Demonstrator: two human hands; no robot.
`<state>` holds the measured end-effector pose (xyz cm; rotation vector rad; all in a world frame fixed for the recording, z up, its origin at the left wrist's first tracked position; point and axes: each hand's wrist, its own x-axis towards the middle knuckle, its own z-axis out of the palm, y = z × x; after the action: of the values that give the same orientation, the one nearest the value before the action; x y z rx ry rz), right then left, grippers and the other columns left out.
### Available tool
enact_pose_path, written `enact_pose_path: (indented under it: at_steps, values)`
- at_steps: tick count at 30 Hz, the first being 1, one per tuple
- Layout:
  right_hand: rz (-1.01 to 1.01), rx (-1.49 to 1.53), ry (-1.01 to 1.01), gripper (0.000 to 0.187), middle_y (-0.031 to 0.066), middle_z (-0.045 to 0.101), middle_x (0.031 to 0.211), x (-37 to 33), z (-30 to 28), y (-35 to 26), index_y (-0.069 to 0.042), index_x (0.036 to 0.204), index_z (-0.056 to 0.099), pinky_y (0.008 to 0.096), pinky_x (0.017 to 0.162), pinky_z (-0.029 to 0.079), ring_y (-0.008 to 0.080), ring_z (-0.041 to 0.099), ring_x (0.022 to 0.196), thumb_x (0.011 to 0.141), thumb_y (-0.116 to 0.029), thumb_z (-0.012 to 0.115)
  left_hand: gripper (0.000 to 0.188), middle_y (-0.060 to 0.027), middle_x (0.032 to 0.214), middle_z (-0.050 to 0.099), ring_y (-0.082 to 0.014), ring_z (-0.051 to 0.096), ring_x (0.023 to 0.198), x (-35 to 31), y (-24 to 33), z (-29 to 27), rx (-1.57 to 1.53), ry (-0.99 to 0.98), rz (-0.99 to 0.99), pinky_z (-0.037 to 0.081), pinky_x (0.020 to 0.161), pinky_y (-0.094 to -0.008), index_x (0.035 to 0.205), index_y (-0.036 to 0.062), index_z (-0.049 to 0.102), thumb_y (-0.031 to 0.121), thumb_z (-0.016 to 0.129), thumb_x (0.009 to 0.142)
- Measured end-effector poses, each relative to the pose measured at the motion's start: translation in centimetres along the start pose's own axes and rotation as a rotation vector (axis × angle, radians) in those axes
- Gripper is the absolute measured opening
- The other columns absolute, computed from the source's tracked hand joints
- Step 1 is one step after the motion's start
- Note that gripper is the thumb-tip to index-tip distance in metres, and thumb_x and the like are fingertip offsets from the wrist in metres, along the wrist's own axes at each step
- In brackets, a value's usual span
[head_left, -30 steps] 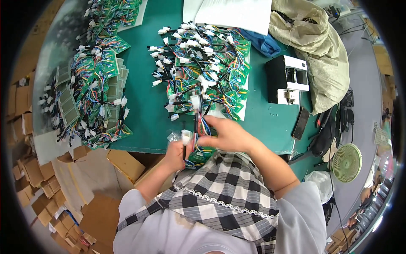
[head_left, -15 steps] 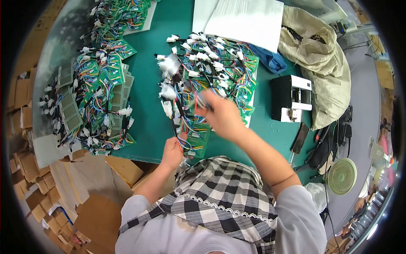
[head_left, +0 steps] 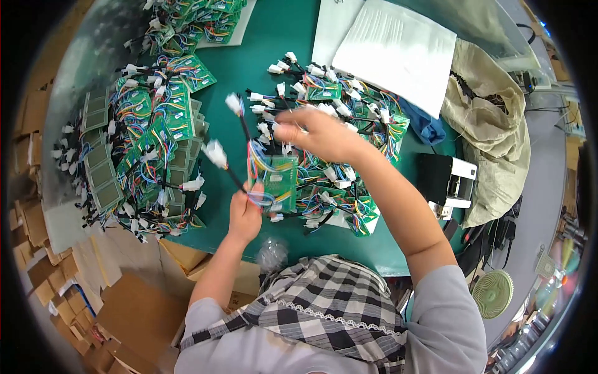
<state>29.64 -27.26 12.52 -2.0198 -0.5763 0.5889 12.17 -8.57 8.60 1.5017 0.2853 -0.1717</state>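
Green circuit board is hanging by its lower left corner from the left hand, over the table at the left edge of the middle pile; whether it is touching the boards beneath, I cannot tell.

From the left, a heap of wired boards is lying over grey framed panels and is hiding parts of them. Farther off, another heap is running out past the top edge.

Next, the left forearm is rising from below, and the left hand's thumb and fingers are pinching the board's corner; the hand and wires are covering that corner. White connectors are sticking out on dark leads up and to the left, their outlines blurring.

Farther right, the right forearm is slanting up and leftward, elbow bending near the apron. The right hand is hovering over the pile, back upward, fingers pointing left and partly curling. Blur is masking the fingertips, so I cannot tell whether they are gripping anything. That hand is also hiding wires below it.

Beyond, white sheets are partly covering a blue cloth. A black-and-white device is standing beside a pale sack, whose contents are hard to make out.
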Motion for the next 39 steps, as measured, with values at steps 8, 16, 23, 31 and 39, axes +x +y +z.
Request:
enact_pose_path:
  at_steps: [8, 16, 23, 31, 39]
  values:
    - [-0.102, -0.377, 0.282, 0.033, 0.0156, 0.069, 0.095, -2.4, 0.8, -0.8, -0.006, 0.112, 0.066, 0.0446, 0.072, 0.052, 0.0356, 0.067, 0.084, 0.083, -0.021, 0.073, 0.033, -0.0066, 0.074, 0.064, -0.0138, 0.06, 0.053, 6.7, 2.9, 4.3, -0.215, -0.047, -0.237, 0.048, 0.044, -0.0276, 0.097, 0.0027, 0.056, 0.027, 0.035, 0.108]
    - [0.06, -0.787, 0.431, 0.049, 0.0139, 0.05, 0.142, 0.5, -0.5, 4.9, -0.02, 0.138, 0.054, 0.0587, 0.105, 0.037, 0.0323, 0.044, 0.134, 0.091, -0.033, 0.063, 0.034, -0.0308, 0.1, 0.065, -0.0479, 0.063, 0.097, 17.7, -2.0, 7.8, 0.426, 0.057, -0.092, 0.049, 0.081, -0.0523, 0.108, -0.0009, 0.05, 0.032, 0.049, 0.099]
    - [0.128, -0.824, 0.315, 0.059, 0.0098, 0.034, 0.157, -2.2, 3.8, 7.7, -0.024, 0.149, 0.042, 0.0613, 0.114, 0.024, 0.0333, 0.028, 0.146, 0.095, -0.041, 0.059, 0.046, -0.0079, 0.121, 0.063, -0.0227, 0.069, 0.078, 8.1, 1.4, 3.2, 0.589, 0.083, 0.203, 0.053, 0.075, -0.0341, 0.134, 0.0124, 0.049, 0.037, 0.059, 0.095]
    - [0.039, -0.66, 0.509, 0.051, 0.0199, 0.031, 0.155, -5.6, 5.8, 5.9, -0.015, 0.137, 0.053, 0.0578, 0.115, 0.023, 0.0419, 0.026, 0.145, 0.088, -0.02, 0.068, 0.044, -0.0084, 0.118, 0.063, -0.029, 0.061, 0.107, -8.7, -8.0, -7.3, 0.957, -0.018, 0.272, 0.049, 0.089, -0.0408, 0.118, 0.0086, 0.061, 0.038, 0.07, 0.087]
    - [-0.12, -0.663, 0.504, 0.046, 0.02, 0.031, 0.155, -12.7, 12.7, 4.0, -0.015, 0.128, 0.059, 0.0612, 0.115, 0.019, 0.0414, 0.026, 0.145, 0.083, -0.01, 0.067, 0.035, -0.0092, 0.105, 0.061, -0.0313, 0.058, 0.099, -14.8, -16.5, -1.6, 0.872, -0.134, 0.187, 0.051, 0.083, -0.0407, 0.108, 0.0092, 0.06, 0.027, 0.075, 0.082]
